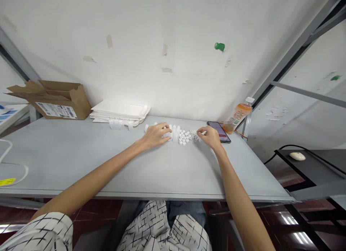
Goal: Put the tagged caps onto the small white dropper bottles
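Several translucent white bottles (175,132) stand grouped near the middle of the grey table (167,164). My left hand (156,135) is at the left part of this group, fingers curved and apart around a bottle; whether it grips one is unclear. Just right of the bottles lie several small white caps (184,137). Beside them is a small heap of thin white pieces (194,135). My right hand (210,136) is over the right edge of that heap, thumb and fingertips pinched together; what they hold is too small to make out.
A phone (220,132) lies right of my right hand, with an orange drink bottle (238,115) behind it. At the back left are a stack of white sheets (119,111), more translucent bottles (116,124) and an open cardboard box (59,101). A white wall (135,81) rises behind.
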`<state>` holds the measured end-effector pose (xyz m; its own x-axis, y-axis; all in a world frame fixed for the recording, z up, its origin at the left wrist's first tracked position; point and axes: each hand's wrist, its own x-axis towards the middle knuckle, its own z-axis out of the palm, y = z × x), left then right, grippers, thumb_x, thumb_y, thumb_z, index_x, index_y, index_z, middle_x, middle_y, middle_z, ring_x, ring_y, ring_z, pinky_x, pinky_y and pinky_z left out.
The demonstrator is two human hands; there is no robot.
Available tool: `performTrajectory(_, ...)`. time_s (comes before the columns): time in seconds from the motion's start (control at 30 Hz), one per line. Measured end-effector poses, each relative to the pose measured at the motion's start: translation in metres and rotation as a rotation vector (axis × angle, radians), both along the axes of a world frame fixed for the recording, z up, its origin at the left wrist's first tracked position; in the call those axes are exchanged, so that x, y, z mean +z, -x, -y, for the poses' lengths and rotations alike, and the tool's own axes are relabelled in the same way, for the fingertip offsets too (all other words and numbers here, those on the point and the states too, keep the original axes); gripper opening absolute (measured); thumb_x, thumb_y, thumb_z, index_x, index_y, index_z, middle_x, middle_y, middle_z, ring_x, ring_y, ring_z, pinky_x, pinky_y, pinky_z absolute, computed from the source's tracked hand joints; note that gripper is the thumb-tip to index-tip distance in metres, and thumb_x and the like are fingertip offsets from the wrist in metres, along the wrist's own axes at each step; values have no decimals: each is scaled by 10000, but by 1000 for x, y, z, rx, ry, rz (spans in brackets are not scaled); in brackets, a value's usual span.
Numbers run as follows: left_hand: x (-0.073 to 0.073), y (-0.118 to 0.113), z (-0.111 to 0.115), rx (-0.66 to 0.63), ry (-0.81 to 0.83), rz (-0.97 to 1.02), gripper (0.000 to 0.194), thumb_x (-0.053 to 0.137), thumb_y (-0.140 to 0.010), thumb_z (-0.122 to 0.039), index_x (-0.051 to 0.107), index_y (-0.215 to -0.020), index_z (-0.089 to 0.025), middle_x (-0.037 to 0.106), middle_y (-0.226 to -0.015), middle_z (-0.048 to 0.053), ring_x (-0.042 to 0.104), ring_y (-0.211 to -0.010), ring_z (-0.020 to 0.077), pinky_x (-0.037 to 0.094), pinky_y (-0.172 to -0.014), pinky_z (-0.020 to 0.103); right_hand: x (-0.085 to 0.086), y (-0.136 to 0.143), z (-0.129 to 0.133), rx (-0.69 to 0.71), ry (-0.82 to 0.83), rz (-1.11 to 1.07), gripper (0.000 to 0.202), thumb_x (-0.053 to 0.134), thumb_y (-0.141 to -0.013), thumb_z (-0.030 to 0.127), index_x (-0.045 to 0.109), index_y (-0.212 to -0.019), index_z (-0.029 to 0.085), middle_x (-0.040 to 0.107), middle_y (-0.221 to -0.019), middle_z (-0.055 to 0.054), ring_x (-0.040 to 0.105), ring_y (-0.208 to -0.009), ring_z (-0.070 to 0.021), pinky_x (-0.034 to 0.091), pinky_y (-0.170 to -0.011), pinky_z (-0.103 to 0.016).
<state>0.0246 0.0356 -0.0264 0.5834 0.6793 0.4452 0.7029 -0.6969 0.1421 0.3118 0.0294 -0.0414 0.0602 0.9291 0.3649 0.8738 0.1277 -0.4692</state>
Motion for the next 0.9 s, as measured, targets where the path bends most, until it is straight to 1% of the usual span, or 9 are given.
performTrajectory(0.17, 3, -3, 4, -13, 117, 104, 146, 613, -851, -341, 660, -893, -210, 676, -1037, 22, 572, -684, 141, 352, -612, 271, 1, 8, 5, 58, 69, 50, 126, 669, -773, 288, 777, -794, 228, 629, -885, -30, 558, -644, -126, 373, -640, -270)
performTrajectory(0.3, 6, -2, 8, 16, 203, 98, 131, 620, -846, -327, 645, -865, -200, 669, -897, 13, 571, -690, 155, 329, -601, 269, 0, 14, 6, 56, 89, 109, 119, 671, -783, 257, 783, -803, 221, 603, -881, -38, 541, -683, -135, 352, -634, -267)
performTrajectory(0.37, 6, 0, 10, 25, 216, 93, 134, 616, -848, -325, 647, -871, -196, 663, -849, 14, 573, -691, 161, 314, -593, 269, -1, 16, 7, 50, 90, 128, 137, 647, -794, 220, 783, -814, 214, 605, -886, -40, 538, -682, -133, 349, -630, -265)
performTrajectory(0.47, 7, 4, 12, 5, 223, 109, 149, 592, -859, -333, 653, -887, -200, 661, -810, 8, 576, -687, 162, 320, -607, 268, -1, 19, 7, 28, 91, 149, 154, 625, -798, 196, 779, -807, 206, 614, -888, -43, 542, -683, -134, 342, -621, -266)
performTrajectory(0.63, 10, 13, 13, 7, 292, 163, 209, 605, -843, -414, 682, -866, -222, 573, -597, -37, 555, -591, 144, 364, -637, 259, -2, 18, 6, 12, 99, 141, 150, 621, -782, 207, 771, -779, 201, 625, -886, -42, 545, -678, -136, 345, -623, -271)
performTrajectory(0.77, 10, 20, 13, 1, 345, 176, 210, 619, -824, -423, 687, -832, -225, 559, -557, -46, 530, -546, 132, 379, -633, 261, -3, 14, 4, -6, 67, 36, 143, 617, -742, 244, 754, -740, 201, 632, -876, -34, 540, -651, -131, 347, -610, -270)
performTrajectory(0.83, 6, 24, 12, -6, 353, 193, 197, 621, -821, -408, 683, -821, -221, 569, -560, -43, 531, -548, 131, 391, -631, 262, -4, 10, 2, -18, 34, -109, 130, 628, -701, 266, 739, -703, 198, 646, -864, -32, 527, -626, -128, 352, -600, -268)
performTrajectory(0.9, 1, 29, 10, -39, 365, 242, 182, 621, -816, -388, 676, -818, -215, 616, -607, -32, 555, -576, 133, 417, -635, 260, -4, 6, 0, -24, 13, -280, 128, 641, -658, 286, 723, -674, 190, 659, -814, -27, 504, -586, -123, 356, -581, -265)
